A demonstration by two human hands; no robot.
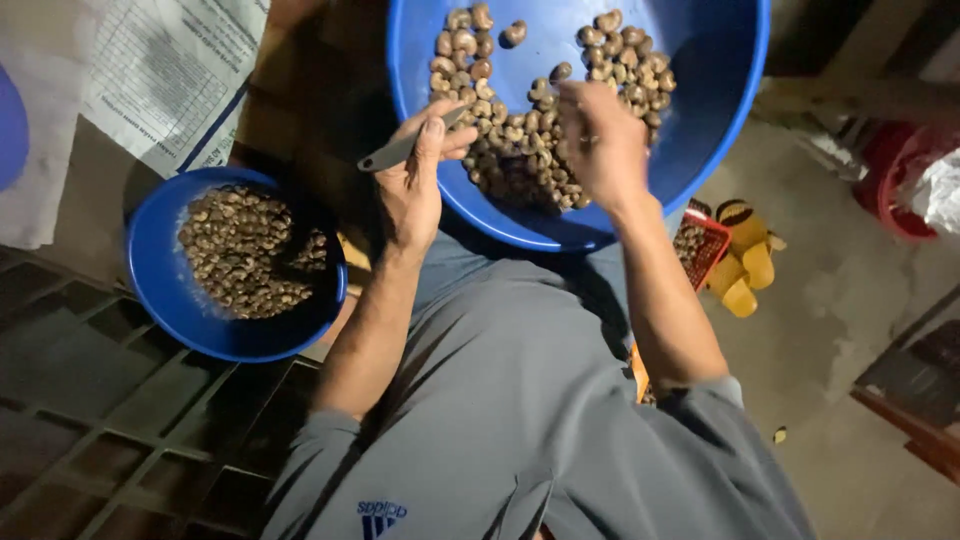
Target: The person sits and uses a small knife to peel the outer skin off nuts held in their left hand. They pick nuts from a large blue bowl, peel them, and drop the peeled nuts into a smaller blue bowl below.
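Over the big blue basin [720,110] at the top of the view, both hands at work above the heap of cashew nuts [520,140]. Left hand [412,185] wrapped around a small grey-handled knife [398,152], handle pointing out to the left, blade end hidden behind the thumb. Right hand [600,140] dipped fingers-down into the nuts, fingers curled together. Can't tell whether one nut is actually pinched or just being touched.

Probably best to do it like this:
- Pick from the loose edge of the heap, not the thick middle, so only one nut comes up.
- Grip the knife short and low, tip turned away from the other hand.
- Bring the nut across to the blade rather than swinging the blade over the basin.
- Work above the basin so anything dropped lands back inside.

Smaller blue bowl [160,290] down to the left is well filled with darker nut bits [245,255], and it's just beside the left forearm — easy to knock. Red basket [712,248] and yellow sandals [742,262] sit on the floor off to the right, well apart from the hands.
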